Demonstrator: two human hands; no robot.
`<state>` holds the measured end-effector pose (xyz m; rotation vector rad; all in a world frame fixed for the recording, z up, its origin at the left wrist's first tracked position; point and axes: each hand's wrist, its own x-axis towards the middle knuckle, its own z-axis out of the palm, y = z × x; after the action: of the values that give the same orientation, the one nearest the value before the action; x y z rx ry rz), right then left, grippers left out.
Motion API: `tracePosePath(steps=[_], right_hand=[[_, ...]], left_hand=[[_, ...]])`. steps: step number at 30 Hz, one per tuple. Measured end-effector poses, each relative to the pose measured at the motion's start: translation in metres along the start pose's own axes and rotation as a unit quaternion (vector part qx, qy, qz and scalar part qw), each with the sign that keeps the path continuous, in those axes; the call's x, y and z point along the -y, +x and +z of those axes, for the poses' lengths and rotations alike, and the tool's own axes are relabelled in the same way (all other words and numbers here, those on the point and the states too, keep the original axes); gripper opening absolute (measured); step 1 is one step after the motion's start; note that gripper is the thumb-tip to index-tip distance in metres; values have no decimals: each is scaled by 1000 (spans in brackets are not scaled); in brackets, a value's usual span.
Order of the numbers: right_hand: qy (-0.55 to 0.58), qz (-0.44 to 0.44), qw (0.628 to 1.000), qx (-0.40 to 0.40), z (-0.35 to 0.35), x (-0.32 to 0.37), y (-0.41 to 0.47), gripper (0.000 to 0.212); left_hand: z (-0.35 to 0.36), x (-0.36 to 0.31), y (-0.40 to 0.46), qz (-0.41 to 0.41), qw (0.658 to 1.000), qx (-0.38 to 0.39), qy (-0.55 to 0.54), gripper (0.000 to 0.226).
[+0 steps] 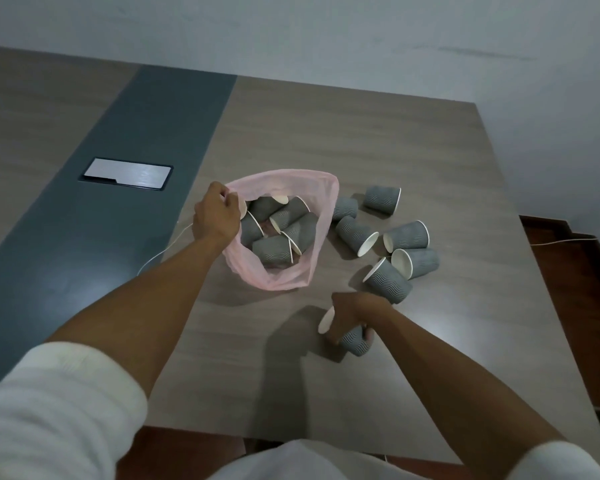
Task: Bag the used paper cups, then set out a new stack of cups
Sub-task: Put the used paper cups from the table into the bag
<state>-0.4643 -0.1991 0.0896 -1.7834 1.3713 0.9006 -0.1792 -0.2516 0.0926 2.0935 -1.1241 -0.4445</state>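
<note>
A pink plastic bag lies open on the wooden table, with several grey ribbed paper cups inside it. My left hand pinches the bag's left rim and holds it open. My right hand grips one grey cup lying on its side near the table's front. Several more grey cups lie scattered on their sides to the right of the bag, the nearest one just above my right hand.
A dark grey strip runs down the table's left part, with a metal cable hatch set in it. A thin white cable trails behind my left forearm. The table's right edge drops to a reddish-brown floor.
</note>
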Motion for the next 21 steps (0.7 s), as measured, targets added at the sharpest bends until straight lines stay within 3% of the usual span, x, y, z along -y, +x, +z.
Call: tracePosePath(steps=[6,11,13,17,21], right_hand=[[102,-143,980,-94,-52,28,-1,63],[242,-276,893,-261,-83,50,4,38],[248,-287,868,-321,-92,61,5,47],[229,-230,881,-344,-96,75,21,91],[234,-202,887,-343,-98,77,37,95]], left_hand=[[-8,3,-6,5,1000,6,-2,15],[-15,5,-10,6,1000,7,6,18],[-18,7,-11,2,1000,9,6,20],[-22,7,-11,-2,1000,7,4,19],[-23,7,-8,-3,1000,7,5,19]])
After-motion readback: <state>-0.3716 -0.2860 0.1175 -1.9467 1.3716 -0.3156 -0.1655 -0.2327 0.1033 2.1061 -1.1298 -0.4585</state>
